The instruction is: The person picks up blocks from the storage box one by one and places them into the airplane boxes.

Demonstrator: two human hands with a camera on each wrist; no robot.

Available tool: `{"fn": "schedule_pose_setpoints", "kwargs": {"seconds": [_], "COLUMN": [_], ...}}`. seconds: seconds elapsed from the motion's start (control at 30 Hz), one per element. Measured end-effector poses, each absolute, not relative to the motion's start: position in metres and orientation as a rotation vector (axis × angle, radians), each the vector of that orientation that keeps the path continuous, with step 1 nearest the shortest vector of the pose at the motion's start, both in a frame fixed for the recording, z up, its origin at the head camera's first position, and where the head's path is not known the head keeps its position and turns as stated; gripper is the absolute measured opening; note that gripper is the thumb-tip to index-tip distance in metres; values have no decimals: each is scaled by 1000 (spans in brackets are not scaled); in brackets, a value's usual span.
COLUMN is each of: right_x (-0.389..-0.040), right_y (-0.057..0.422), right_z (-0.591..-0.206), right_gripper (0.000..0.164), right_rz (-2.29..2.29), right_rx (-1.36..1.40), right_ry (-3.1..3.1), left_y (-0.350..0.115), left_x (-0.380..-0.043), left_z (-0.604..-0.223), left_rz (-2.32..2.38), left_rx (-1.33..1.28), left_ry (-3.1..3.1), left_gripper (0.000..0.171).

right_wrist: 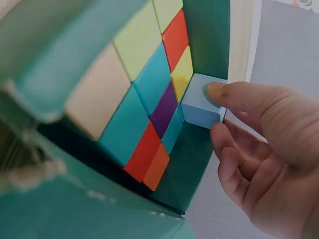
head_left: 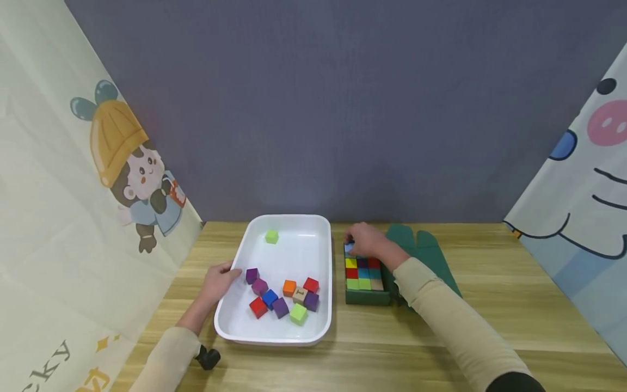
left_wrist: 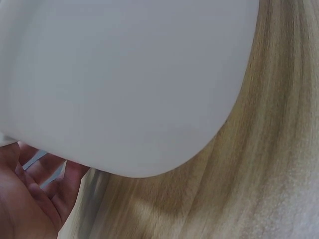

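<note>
Detail at the right hand point(right_wrist: 269, 159) shows best in the right wrist view: thumb and fingertips pinch a light-blue block point(right_wrist: 199, 104), thumb on its top, fingers at its side. In the head view that hand covers much of the block, and also the patch of green floor point(right_wrist: 184, 159) that the wrist view exposes inside the green box point(head_left: 367, 298). Only the head view takes in the whole white tray point(head_left: 294, 261) with its loose blocks, among them a light-green block point(head_left: 271, 237) near the far end and a wooden block point(head_left: 300, 295) marked 1. The left wrist view adds the bent fingers of the left hand point(head_left: 217, 280) at the tray's outside; the head view gives its thumb over the rim, so it grips the tray's left edge.

The light-blue block sits in the box's far left corner, directly between right thumb and fingertips, beside a yellow block point(right_wrist: 182, 69) and close to the side wall point(right_wrist: 212, 40); whether it rests on the floor I cannot tell.

Bare floor lies to its right in that far row, while three rows of blocks stand packed nearer the person. A narrow strip of wooden table point(head_left: 392, 348) separates tray and box; right of the box, a green flap point(head_left: 438, 261) spreads beneath the right forearm.
</note>
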State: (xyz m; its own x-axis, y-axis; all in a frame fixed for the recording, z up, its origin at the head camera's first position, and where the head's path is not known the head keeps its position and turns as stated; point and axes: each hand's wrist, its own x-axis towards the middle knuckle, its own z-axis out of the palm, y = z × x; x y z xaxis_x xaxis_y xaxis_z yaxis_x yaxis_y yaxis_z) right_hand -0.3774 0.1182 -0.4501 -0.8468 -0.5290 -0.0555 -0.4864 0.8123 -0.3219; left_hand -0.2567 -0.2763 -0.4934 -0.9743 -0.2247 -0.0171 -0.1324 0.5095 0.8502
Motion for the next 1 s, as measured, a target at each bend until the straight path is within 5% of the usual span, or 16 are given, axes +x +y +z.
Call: {"fn": "schedule_pose_setpoints", "kwargs": {"seconds": [0.5,1.0], "right_x": [-359,-287], "right_y": [107,-1], "right_z": [-431,-417], "right_gripper": [23,19], "right_rz": [-404,-307], "right_rx": [-857,-1195], "right_ry": [2877,2644], "left_y": [-278,-278], "left_x": [-258,-258], "left_z": [-492,-493], "left_rz": [-1455,-1461], "left_rx": [301,322], "left_ry": [-2646,-2652], "left_gripper": [44,45]}}
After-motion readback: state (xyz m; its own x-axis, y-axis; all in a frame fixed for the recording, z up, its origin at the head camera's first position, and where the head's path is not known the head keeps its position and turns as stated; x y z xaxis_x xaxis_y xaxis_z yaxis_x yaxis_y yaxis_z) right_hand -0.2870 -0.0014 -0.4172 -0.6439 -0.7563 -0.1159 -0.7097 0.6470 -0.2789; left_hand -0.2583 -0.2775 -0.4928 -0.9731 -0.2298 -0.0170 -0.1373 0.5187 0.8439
